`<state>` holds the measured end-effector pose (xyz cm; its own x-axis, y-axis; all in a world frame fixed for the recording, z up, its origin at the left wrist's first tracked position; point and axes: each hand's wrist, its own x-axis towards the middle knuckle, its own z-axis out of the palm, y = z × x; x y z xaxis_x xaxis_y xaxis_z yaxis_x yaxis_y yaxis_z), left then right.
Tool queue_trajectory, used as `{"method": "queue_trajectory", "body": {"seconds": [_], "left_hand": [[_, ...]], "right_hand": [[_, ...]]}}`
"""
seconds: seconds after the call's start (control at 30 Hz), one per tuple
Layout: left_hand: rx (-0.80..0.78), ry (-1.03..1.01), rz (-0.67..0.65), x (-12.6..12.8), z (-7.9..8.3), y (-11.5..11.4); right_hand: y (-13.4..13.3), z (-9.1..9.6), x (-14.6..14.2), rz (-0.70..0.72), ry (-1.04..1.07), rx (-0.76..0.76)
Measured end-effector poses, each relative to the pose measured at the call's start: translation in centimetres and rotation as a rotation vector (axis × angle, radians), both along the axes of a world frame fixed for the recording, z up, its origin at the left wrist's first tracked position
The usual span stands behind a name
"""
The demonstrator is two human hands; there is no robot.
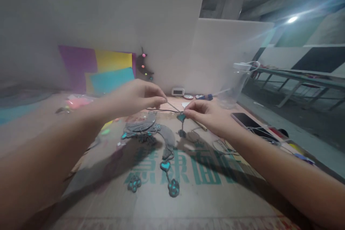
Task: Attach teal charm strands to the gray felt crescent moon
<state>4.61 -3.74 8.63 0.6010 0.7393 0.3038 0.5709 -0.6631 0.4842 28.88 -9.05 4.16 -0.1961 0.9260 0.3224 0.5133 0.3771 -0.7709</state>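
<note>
My left hand (144, 95) pinches one end of a thin grey cord (174, 106) between thumb and fingers. At the cord's other end, my right hand (203, 113) grips a small teal heart charm (181, 117) with a dark edge. A dark flower-like piece (182, 133) hangs below that heart. Beneath my hands lies a grey crescent ornament (167, 136) with teal bits and cord trim. From its lower tip runs another teal heart (165, 166), joined to a dark paw-like piece (174, 188) with teal spots. A similar spotted piece (134, 183) lies apart on the left.
A clear plastic cup (233, 84) with a white lid stands at the back right, near a phone (253, 125) and tangled white cables. Coloured sheets (110, 75) and a decorated dark crescent (142, 64) are against the white board behind. A small digital clock (178, 91) sits below.
</note>
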Motion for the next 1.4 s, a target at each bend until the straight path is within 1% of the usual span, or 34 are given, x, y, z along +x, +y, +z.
{"method": "queue_trajectory", "body": {"seconds": [0.13, 0.27, 0.37, 0.47, 0.53, 0.63, 0.73, 0.8, 0.87, 0.9, 0.97, 1.03, 1.1, 1.17, 1.2, 1.23, 1.3, 1.33, 1.37, 1.4], "left_hand": [[0.078, -0.108, 0.039, 1.0, 0.1, -0.6], [0.112, -0.164, 0.026, 1.6, -0.3, -1.2], [0.156, -0.168, 0.019, 1.6, -0.7, -1.7], [0.215, -0.165, 0.027, 1.4, -1.1, -2.1], [0.24, -0.174, 0.034, 1.3, -1.3, -2.4], [0.266, -0.205, 0.034, 1.5, -1.3, -2.8], [0.267, -0.262, 0.032, 1.9, -1.3, -3.6], [0.269, -0.3, 0.031, 2.2, -1.2, -4.2], [0.28, -0.317, 0.039, 2.4, -1.1, -4.5], [0.28, -0.313, 0.048, 2.4, -1.1, -4.5], [0.261, -0.286, 0.068, 2.2, -1.4, -3.9], [0.198, -0.245, 0.062, 2.0, -2.1, -2.7], [0.066, -0.236, 0.015, 1.7, -3.5, -1.1], [-0.14, -0.332, -0.012, 1.8, -5.3, 0.4], [-0.304, -0.403, -0.039, 1.9, -6.3, 0.9], [-0.504, -0.459, -0.096, 2.2, -7.2, 1.2], [-0.865, -0.521, -0.255, 2.9, -8.8, 1.1], [-0.972, -0.512, -0.338, 3.3, -9.3, 0.7], [-1.005, -0.513, -0.393, 3.6, -9.8, 0.2], [-0.998, -0.509, -0.416, 4.0, -10.1, -0.3]], "right_hand": [[0.0, -0.4, 0.0, -0.03, -0.046, -0.03], [0.1, -0.7, 0.3, 0.013, -0.111, -0.011], [-0.1, -0.5, 0.3, 0.022, -0.17, 0.038], [-0.4, -0.1, -0.1, 0.012, -0.128, 0.11], [-0.7, 0.2, -0.5, 0.034, -0.098, 0.126], [-1.2, 0.7, -1.3, 0.073, -0.119, 0.132], [-1.7, 0.8, -2.0, 0.146, -0.142, 0.127], [-1.9, 0.3, -2.1, 0.201, -0.141, 0.11], [-2.0, -0.4, -2.2, 0.24, -0.119, 0.06], [-2.0, -0.8, -2.2, 0.253, -0.085, 0.009], [-2.1, -1.7, -2.2, 0.283, 0.058, -0.124], [-2.0, -2.4, -2.1, 0.313, 0.271, -0.261], [-1.8, -2.6, -2.0, 0.332, 0.453, -0.342], [-1.5, -2.4, -1.7, 0.338, 0.548, -0.359], [-1.4, -2.1, -1.5, 0.337, 0.573, -0.352], [-1.3, -1.8, -1.3, 0.336, 0.59, -0.339], [-1.2, -1.2, -0.9, 0.322, 0.617, -0.308], [-1.1, -1.0, -0.8, 0.305, 0.622, -0.296], [-1.1, -0.8, -0.6, 0.284, 0.623, -0.283], [-1.1, -0.6, -0.5, 0.261, 0.622, -0.271]]}}
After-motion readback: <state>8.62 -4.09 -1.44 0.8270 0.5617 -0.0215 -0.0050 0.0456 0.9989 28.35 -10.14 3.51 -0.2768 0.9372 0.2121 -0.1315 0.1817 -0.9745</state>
